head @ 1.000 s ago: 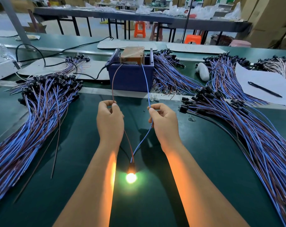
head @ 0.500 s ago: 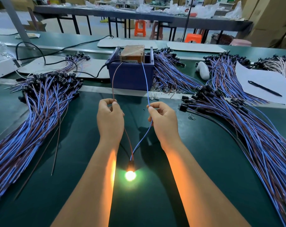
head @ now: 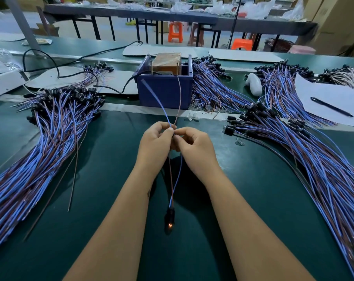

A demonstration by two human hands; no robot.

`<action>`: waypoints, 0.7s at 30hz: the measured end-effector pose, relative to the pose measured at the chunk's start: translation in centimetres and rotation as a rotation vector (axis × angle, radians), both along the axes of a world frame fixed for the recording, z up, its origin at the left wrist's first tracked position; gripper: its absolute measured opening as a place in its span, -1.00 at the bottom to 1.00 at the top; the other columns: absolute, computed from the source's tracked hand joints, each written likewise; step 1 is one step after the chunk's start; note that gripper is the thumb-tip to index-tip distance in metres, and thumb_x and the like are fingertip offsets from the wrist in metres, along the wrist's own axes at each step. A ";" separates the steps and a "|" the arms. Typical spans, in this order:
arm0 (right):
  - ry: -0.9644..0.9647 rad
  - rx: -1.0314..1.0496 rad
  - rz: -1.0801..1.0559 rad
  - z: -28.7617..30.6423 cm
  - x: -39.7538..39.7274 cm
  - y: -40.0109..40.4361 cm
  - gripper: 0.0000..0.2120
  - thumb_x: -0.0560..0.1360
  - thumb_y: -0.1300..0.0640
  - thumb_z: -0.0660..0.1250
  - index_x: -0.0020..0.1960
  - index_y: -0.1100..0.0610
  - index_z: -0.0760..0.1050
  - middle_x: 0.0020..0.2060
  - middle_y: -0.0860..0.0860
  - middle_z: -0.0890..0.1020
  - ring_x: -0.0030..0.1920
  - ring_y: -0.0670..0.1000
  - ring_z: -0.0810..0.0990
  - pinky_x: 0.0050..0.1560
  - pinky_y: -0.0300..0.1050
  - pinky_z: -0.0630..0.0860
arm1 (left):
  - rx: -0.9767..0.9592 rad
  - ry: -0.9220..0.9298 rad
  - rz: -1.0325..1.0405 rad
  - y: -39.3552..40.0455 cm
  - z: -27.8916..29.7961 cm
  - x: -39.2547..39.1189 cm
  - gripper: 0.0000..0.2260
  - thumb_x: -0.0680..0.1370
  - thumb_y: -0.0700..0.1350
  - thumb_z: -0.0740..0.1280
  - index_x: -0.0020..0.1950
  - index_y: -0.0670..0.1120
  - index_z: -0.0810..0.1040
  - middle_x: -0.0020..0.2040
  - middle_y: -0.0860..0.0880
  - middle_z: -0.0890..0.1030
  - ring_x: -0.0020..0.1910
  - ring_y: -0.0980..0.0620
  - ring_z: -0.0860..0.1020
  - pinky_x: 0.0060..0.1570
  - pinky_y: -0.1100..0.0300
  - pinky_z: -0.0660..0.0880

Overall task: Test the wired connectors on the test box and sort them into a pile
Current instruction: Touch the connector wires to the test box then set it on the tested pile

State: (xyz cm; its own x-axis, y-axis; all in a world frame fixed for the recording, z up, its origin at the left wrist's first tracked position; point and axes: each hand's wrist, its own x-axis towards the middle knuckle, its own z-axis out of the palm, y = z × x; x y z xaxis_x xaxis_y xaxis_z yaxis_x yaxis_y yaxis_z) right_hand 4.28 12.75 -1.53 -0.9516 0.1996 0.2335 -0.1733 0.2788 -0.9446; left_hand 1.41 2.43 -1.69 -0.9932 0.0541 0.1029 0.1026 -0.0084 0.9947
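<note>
Two hands meet at centre, above the dark green table (head: 103, 179): left hand (head: 154, 146) and right hand (head: 194, 147), fingertips touching, both pinching the thin blue and brown wire pair (head: 175, 179). Upper wire ends cross and rise toward the dark blue plastic test box (head: 165, 90); whether they touch its contacts can't be told. Below the hands hangs the small black lamp connector (head: 170, 218), w/ a faint orange glow at its tip. Lg. pile of blue/brown wired connectors (head: 40, 151) lies at left; a similar pile (head: 314, 159) at right.
</note>
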 end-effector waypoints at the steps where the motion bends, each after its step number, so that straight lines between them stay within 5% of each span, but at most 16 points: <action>1: 0.003 0.017 0.001 -0.1 0.0 0.1 -0.85 0.53 0.27 0.34 -0.02 0.08 0.65 -0.22 0.22 0.67 -0.23 0.16 0.59 -0.06 0.18 0.56 | -0.006 0.008 -0.004 -0.1 0.0 0.0 -0.86 0.56 -0.15 0.26 -0.13 -0.03 0.59 -0.31 0.05 0.63 -0.29 0.12 0.57 -0.20 0.23 0.53; 6: -0.010 0.047 0.027 -0.1 0.1 0.4 -0.82 0.58 0.19 0.28 -0.01 0.05 0.66 -0.43 -0.23 0.58 -0.33 -0.18 0.49 -0.18 -0.14 0.47 | -0.041 0.029 0.056 -0.7 0.0 0.1 -0.88 0.55 -0.05 0.35 -0.18 -0.01 0.59 -0.34 -0.01 0.46 -0.34 0.08 0.40 -0.28 0.18 0.39; 9: -0.051 0.061 0.036 -0.1 -0.1 0.5 -0.75 0.54 0.24 0.34 0.13 -0.02 0.60 -0.33 -0.11 0.56 -0.31 -0.10 0.50 -0.09 -0.03 0.54 | 0.171 -0.073 0.076 -0.8 0.6 -0.1 -0.86 0.60 -0.13 0.34 -0.17 -0.02 0.54 -0.46 0.12 0.40 -0.47 0.16 0.33 -0.41 0.29 0.31; 13: -0.063 0.113 0.207 -0.2 0.1 0.5 -0.44 0.40 0.13 0.53 0.29 -0.28 0.47 -0.22 -0.01 0.56 -0.29 -0.10 0.46 -0.14 -0.18 0.52 | 0.424 -0.154 0.081 -1.0 1.1 -0.2 -0.83 0.63 -0.20 0.28 -0.16 -0.07 0.46 -0.46 0.09 0.46 -0.48 0.15 0.38 -0.51 0.31 0.35; 17: 0.068 -0.219 0.227 0.4 0.4 1.1 -0.78 0.60 0.12 0.31 0.18 -0.12 0.58 -0.25 -0.06 0.58 -0.29 -0.12 0.50 -0.21 -0.31 0.47 | 0.505 -0.157 0.124 -1.3 1.1 0.0 -0.82 0.59 -0.20 0.35 -0.18 0.00 0.48 -0.37 0.09 0.54 -0.40 0.16 0.49 -0.39 0.32 0.45; 21: 0.019 -0.524 0.025 0.5 -0.2 2.1 -0.74 0.68 0.07 0.12 0.01 0.00 0.59 -0.20 -0.07 0.63 -0.29 -0.10 0.54 -0.18 -0.23 0.42 | 0.249 0.049 0.078 -0.9 1.0 0.7 -0.78 0.49 -0.30 0.44 -0.26 -0.03 0.53 -0.36 0.09 0.57 -0.37 0.18 0.52 -0.32 0.34 0.43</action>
State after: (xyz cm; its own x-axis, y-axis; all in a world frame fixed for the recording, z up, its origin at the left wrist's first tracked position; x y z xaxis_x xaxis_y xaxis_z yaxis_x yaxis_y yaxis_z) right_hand 4.12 14.82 -0.99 -0.9542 0.2716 0.1258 -0.1925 -0.2348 -0.9528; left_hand 2.07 1.53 -0.71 -0.9869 -0.0552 0.1515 0.1605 -0.2425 0.9568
